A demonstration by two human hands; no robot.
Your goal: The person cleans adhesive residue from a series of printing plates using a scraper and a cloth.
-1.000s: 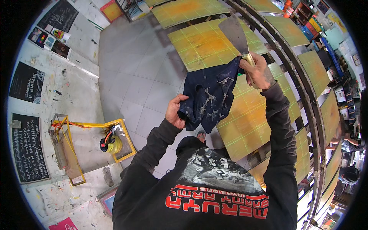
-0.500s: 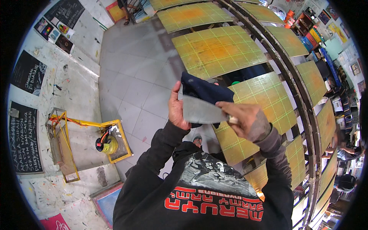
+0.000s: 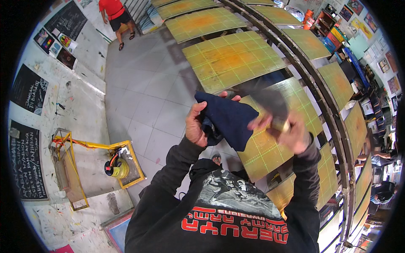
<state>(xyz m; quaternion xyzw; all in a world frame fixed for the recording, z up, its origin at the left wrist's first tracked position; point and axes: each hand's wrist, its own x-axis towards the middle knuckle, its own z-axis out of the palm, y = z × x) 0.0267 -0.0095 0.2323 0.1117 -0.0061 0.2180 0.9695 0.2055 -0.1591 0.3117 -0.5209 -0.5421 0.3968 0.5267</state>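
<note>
In my left hand (image 3: 196,126) is a folded dark blue cloth (image 3: 231,120), gripped with the thumb on its near side and fingertips showing behind the upper edge. The cloth hangs out to the right in a loose point. To its right, my right hand (image 3: 294,135) closes round the pale handle of a broad metal scraper (image 3: 272,104). Motion smears the scraper and the fingers. Its grey blade points up and away, apart from the cloth, over a yellow-green board (image 3: 291,122).
More yellow-green boards (image 3: 232,59) line a long dark rail (image 3: 312,71) on my right. A yellow metal frame (image 3: 99,145) holding a yellow canister (image 3: 121,169) stands left against the wall. A person in a red top (image 3: 112,9) is at the far left; another person (image 3: 383,192) is far right.
The scraper blade has left the cloth and swung right and upward with my right hand. More of the cloth now shows. The person in red has come further into view.
</note>
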